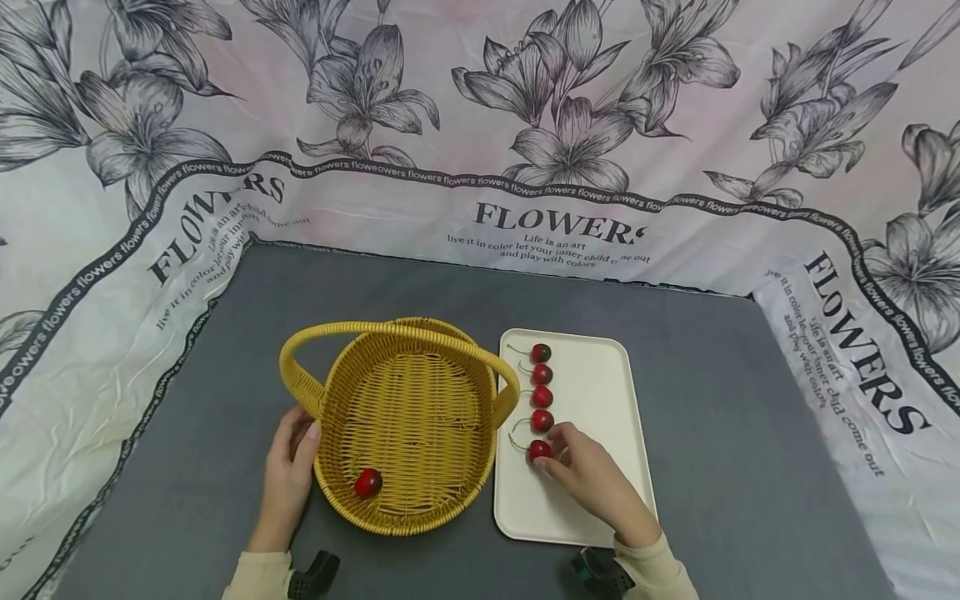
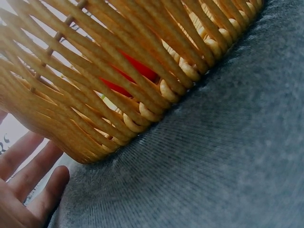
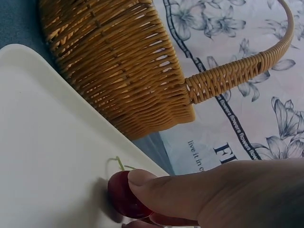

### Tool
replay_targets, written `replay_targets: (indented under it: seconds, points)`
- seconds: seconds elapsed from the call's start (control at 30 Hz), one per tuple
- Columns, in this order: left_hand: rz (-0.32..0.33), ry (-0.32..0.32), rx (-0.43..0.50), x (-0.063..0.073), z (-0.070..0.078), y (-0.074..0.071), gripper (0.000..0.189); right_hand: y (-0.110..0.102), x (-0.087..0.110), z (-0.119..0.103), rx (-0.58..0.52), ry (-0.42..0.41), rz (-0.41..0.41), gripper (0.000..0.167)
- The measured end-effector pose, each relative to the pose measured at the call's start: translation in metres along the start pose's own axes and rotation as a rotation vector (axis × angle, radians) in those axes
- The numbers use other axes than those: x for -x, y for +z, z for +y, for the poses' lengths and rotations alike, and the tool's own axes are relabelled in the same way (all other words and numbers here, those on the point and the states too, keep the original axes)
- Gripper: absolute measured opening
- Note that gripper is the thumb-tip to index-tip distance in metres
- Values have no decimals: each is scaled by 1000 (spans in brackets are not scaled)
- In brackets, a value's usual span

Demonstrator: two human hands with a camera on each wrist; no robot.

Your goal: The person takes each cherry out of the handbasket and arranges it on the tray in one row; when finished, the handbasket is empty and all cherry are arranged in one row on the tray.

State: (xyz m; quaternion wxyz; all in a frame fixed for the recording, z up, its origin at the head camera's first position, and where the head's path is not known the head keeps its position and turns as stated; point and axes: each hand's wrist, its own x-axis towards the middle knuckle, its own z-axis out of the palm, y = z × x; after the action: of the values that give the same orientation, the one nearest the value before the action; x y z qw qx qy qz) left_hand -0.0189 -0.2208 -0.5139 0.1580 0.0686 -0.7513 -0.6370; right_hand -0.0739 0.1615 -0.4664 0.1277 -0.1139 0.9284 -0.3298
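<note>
A yellow wicker basket (image 1: 423,400) with a raised handle stands left of a white rectangular tray (image 1: 592,375). In it lies one red cherry (image 1: 368,483), near the lower left wall. My left hand (image 1: 288,467) rests against the basket's left side, its fingers fairly straight in the left wrist view. Several dark-red cherries with green stems form a column along the tray's left part. At the near end of that column, my right hand (image 1: 592,479) pinches the lowest cherry (image 3: 126,194) between thumb and fingers; the fingers are partly hidden in the right wrist view.
A grey cloth (image 1: 720,433) covers the surface under the basket and tray. Behind and at both sides rises a white fabric (image 1: 420,204) printed with flowers and lettering. The basket's handle (image 1: 397,330) arches over its far part.
</note>
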Motion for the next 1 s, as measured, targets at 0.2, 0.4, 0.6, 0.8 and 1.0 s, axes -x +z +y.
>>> replay_targets:
  seconds: [0.2,0.4,0.6,0.8,1.0]
  points:
    - [4,-4,-11,1,-1,-1,40,1,0,0,7,16,7,22]
    - [6,-11,-13,2,0,-1,40,0,-1,0,39,5,22,21]
    - [15,-10,-1,2,0,-1,41,1,-2,1,47,12,18,21]
    - [8,-33,-6,1,0,-1,40,1,-2,0,71,-5,32,24]
    - [5,3,-3,0,0,0,41,-2,0,-1,102,8,26,28]
